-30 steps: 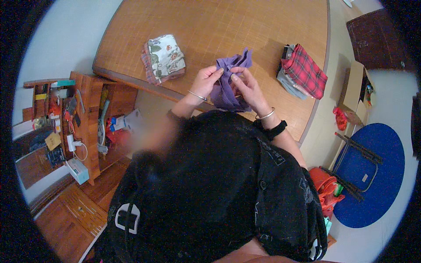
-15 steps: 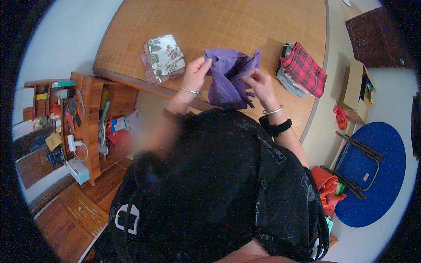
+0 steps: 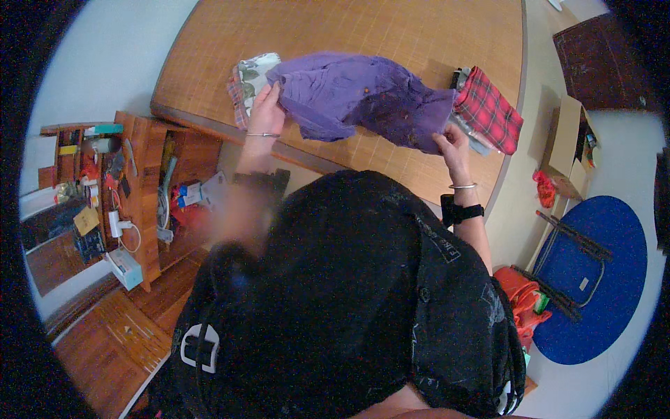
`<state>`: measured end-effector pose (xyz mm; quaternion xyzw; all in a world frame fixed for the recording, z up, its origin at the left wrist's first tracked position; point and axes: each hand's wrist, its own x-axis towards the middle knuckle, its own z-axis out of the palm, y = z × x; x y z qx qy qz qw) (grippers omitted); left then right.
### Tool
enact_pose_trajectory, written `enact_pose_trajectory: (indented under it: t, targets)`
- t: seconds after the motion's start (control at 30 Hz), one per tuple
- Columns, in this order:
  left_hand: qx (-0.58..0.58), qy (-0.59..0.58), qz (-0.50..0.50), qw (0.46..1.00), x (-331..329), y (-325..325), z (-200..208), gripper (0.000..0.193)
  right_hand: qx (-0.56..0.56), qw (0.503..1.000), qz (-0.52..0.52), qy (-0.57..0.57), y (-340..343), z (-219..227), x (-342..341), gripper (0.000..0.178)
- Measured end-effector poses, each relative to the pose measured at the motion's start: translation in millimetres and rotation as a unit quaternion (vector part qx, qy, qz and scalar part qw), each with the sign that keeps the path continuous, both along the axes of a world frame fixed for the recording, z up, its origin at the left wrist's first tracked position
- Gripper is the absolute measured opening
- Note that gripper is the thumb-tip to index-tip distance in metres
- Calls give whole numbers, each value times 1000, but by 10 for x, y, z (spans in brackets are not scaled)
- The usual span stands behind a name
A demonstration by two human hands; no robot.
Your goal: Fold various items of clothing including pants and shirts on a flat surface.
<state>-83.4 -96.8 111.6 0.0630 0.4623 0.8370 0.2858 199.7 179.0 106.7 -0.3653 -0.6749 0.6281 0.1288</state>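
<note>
A purple garment [image 3: 335, 91] is stretched out sideways over the bed-like surface covered with a woven bamboo mat [image 3: 335, 28]. My left hand [image 3: 269, 112] pinches its left end, and my right hand [image 3: 453, 145] pinches its lower right corner. The cloth sags and wrinkles between them, with a darker fold in the middle and small orange spots. Behind its left end lies a folded stack with a white leaf-print cloth [image 3: 257, 68] on top, partly covered. Close to my right hand sits another folded pile, topped by a red plaid cloth [image 3: 490, 108].
At left stands a wooden shelf unit [image 3: 143, 202] crowded with small items. To the right are an open cardboard box [image 3: 562, 143], a red plastic bag [image 3: 544, 188], a folded blue round table [image 3: 607, 279] and more red bags [image 3: 523, 304]. A dark brown case [image 3: 604, 63] is farther back.
My hands have moved apart, left hand to the left and right hand to the right. The purple garment, bunched up before, is now spread wide between them and overlaps the leaf-print stack.
</note>
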Motion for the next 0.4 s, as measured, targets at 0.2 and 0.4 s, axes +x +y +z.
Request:
enact_pose_trajectory:
  t: [0.2, 0.4]
  targets:
    - [25, 0, -2, 1000, -2, -27, -7, 27, 20, 999, -12, 28, 116, -280, 150, 6]
    - [-1, -44, 29, 999, -25, -54, -36, 27, -10, 1000, 1, 5, 186, -265, 216, 9]
